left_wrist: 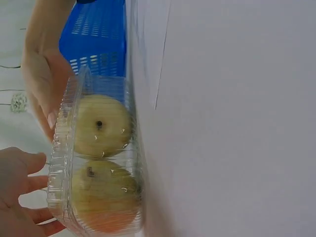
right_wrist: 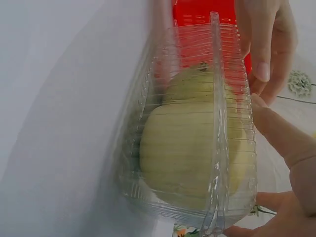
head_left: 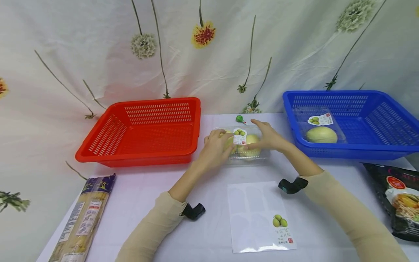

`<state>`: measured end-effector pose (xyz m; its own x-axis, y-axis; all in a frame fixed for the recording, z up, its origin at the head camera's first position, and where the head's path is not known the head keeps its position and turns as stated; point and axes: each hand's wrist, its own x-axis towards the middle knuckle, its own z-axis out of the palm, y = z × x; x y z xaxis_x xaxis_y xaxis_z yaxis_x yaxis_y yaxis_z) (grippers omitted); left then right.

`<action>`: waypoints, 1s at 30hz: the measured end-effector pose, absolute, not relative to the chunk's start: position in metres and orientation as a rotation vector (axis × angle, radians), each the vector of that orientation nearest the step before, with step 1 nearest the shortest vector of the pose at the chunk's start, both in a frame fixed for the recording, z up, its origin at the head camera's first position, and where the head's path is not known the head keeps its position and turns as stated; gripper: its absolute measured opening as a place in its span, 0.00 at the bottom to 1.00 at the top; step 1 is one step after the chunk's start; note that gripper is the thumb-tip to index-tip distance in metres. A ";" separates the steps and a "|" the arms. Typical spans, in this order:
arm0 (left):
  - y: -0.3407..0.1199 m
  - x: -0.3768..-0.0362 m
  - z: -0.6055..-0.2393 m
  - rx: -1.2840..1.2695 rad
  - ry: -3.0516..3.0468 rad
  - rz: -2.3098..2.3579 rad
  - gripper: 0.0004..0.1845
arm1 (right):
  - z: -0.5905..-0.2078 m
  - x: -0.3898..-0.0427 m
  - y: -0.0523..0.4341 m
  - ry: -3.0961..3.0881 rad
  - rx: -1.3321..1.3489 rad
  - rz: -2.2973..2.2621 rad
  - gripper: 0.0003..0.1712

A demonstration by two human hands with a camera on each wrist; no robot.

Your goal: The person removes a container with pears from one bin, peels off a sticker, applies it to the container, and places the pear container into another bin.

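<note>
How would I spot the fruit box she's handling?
Look between the red plastic basket and the blue plastic basket. The clear plastic clamshell box sits on the white table under both hands, holding two pale green fruits; its twin lies inside the blue one.

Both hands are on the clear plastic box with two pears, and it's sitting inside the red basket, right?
Not quite. The clear plastic box of two pale green pears sits on the white table, between the red plastic basket and the blue plastic basket. Both the left hand and right hand are on it, as the head view shows.
</note>
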<state>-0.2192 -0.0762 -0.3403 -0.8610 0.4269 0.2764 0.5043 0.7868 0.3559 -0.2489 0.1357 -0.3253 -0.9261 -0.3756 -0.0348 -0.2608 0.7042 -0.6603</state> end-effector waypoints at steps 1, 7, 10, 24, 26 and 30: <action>-0.075 -0.223 -0.340 -0.706 -2.798 -0.646 0.21 | -0.325 -0.247 0.138 2.731 -0.515 -1.040 0.58; -0.063 -0.249 -0.339 -0.562 -2.812 -0.728 0.22 | -0.330 -0.226 0.151 2.694 -0.337 -1.226 0.60; -0.058 -0.261 -0.340 -0.478 -2.858 -0.751 0.22 | -0.337 -0.211 0.153 2.798 -0.215 -1.344 0.49; -0.061 -0.296 -0.338 -0.325 -2.969 -0.866 0.19 | -0.375 -0.161 0.132 2.164 -0.150 -1.704 0.26; -0.061 -0.296 -0.339 -0.317 -2.972 -0.880 0.20 | -0.379 -0.161 0.128 2.007 -0.169 -1.791 0.31; -0.061 -0.294 -0.340 -0.293 -2.982 -0.894 0.21 | -0.376 -0.162 0.125 1.903 -0.165 -1.897 0.35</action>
